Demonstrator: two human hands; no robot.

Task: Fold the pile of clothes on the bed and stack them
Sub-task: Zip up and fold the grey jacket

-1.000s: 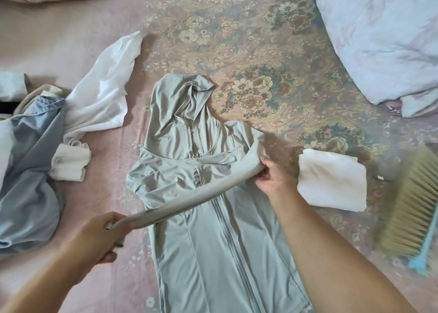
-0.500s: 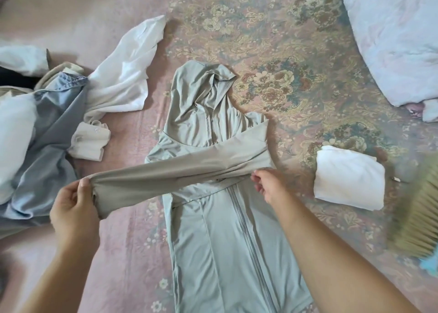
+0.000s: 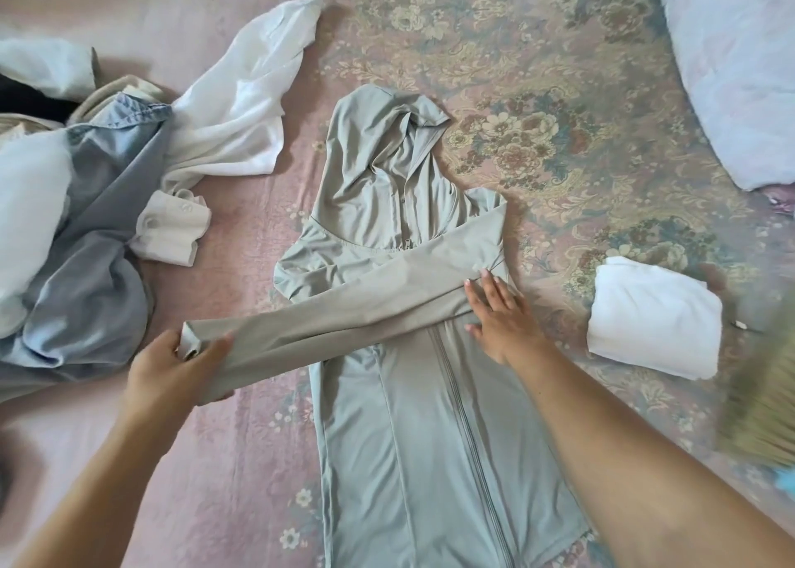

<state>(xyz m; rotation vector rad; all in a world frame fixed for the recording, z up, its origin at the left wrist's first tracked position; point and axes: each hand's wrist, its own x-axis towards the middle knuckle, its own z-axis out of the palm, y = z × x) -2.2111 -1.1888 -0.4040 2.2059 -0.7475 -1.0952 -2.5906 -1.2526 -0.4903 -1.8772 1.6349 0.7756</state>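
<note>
With the left hand pinching the sleeve cuff and the right hand spread flat on the hoodie, a hard tug probably drags the slick fold askew.

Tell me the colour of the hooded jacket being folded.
Pale grey-green, plain, no pattern: the hooded jacket shows best in the head view, the only one.

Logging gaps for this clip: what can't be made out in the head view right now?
- Jacket: hem cut off by the bottom edge; its other sleeve is not visible.
- Brush: blurred, cut off by the right edge.
- Clothes pile: runs off the left edge; lower pieces are buried.
- Left hand: fingers underneath hidden by the sleeve.
- Folded white cloth: type unreadable.
</note>
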